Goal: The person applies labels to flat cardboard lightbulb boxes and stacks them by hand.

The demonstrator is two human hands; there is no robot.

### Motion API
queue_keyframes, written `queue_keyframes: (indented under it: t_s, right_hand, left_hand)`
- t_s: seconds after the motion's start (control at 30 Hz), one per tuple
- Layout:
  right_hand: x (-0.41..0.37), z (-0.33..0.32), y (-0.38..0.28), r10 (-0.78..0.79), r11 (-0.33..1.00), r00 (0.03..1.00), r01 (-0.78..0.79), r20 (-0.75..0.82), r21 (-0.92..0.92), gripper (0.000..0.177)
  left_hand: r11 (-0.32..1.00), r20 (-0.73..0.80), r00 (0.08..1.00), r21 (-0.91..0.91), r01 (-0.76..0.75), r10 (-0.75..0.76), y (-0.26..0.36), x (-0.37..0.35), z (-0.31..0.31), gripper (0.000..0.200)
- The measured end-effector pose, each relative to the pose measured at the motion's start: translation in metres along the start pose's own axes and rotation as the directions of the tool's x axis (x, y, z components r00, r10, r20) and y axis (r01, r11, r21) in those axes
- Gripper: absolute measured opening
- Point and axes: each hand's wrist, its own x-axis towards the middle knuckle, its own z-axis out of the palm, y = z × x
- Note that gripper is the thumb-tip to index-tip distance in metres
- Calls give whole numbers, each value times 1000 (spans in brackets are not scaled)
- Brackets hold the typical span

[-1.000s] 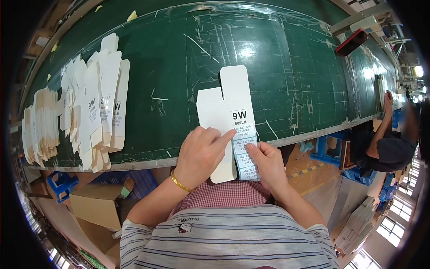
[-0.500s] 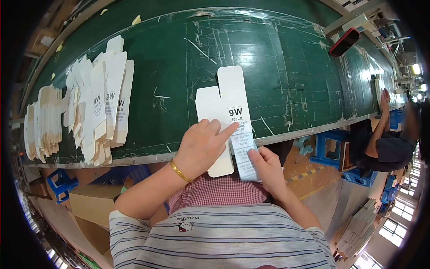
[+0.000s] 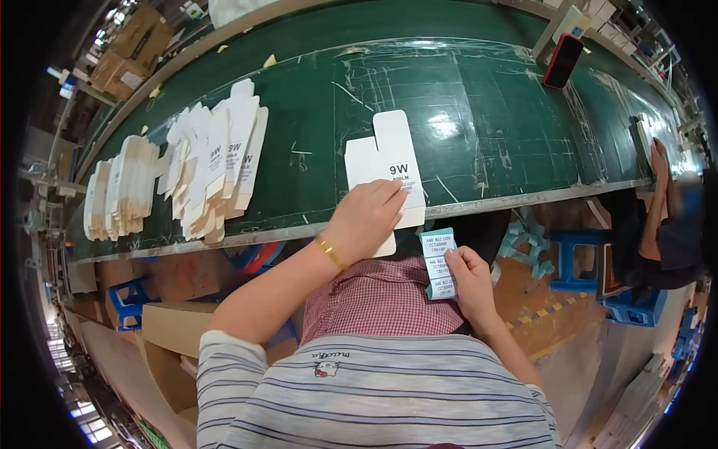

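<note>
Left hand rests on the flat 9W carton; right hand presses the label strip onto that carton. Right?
No. In the head view the right hand holds the label strip below the table edge, clear of the 9W carton; the left hand does rest on it.

Your left hand covered the bottom part of the flat box, so you could not tell if it gripped the card or only pressed on it. The little print under the big 9W was too small to read. Your right hand hid the lower right edge of the label strip, and its words were blurry. The other person on the right was cut off by the dark rim.
</note>
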Motion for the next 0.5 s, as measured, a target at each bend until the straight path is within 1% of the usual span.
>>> queue_keyframes:
  t_s: [0.07, 0.1, 0.13, 0.23, 0.27, 0.3, 0.33, 0.37, 0.43, 0.5]
  right_hand:
    - [-2, 1, 1, -32, 999, 999, 32, 6, -15, 20]
    - [-7, 6, -6, -70, 993, 997, 68, -17, -101, 19]
    - [-8, 7, -6, -61, 988, 998, 56, -30, -143, 19]
    - [-9, 19, -11, -78, 994, 996, 80, 38, -70, 21]
    - [-12, 24, -16, -74, 996, 997, 75, 28, -56, 21]
    - [-13, 23, -16, -77, 995, 997, 78, 23, -59, 22]
    - [-12, 23, -16, -79, 995, 997, 80, 18, -62, 22]
    - [-8, 19, -10, -88, 993, 996, 90, 21, -81, 22]
    - [-9, 15, -9, -79, 994, 996, 81, 32, -69, 21]
    - [-8, 14, -9, -64, 996, 997, 66, 33, -53, 20]
  left_hand:
    - [1000, 55, 998, 23, 1, -2, 0, 6, 6, 24]
    - [996, 126, 992, 85, -3, -8, 1, 8, 11, 19]
    - [988, 197, 980, 155, 3, -34, 1, 7, 13, 15]
    - [965, 241, 969, 236, -114, 56, -1, 9, 4, 7]
    - [965, 242, 969, 240, -108, 49, -3, 13, -8, 6]
    - [983, 96, 993, 165, -77, 62, -8, 16, -24, 6]
    - [977, 81, 995, 201, -67, 51, -16, 16, -45, 9]
    - [983, -8, 999, 179, -32, 34, -18, 17, -75, 17]
    - [950, -160, 981, 308, -57, 111, -36, 9, -113, 21]
    - [908, -268, 952, 418, -21, 146, -57, -8, -156, 25]
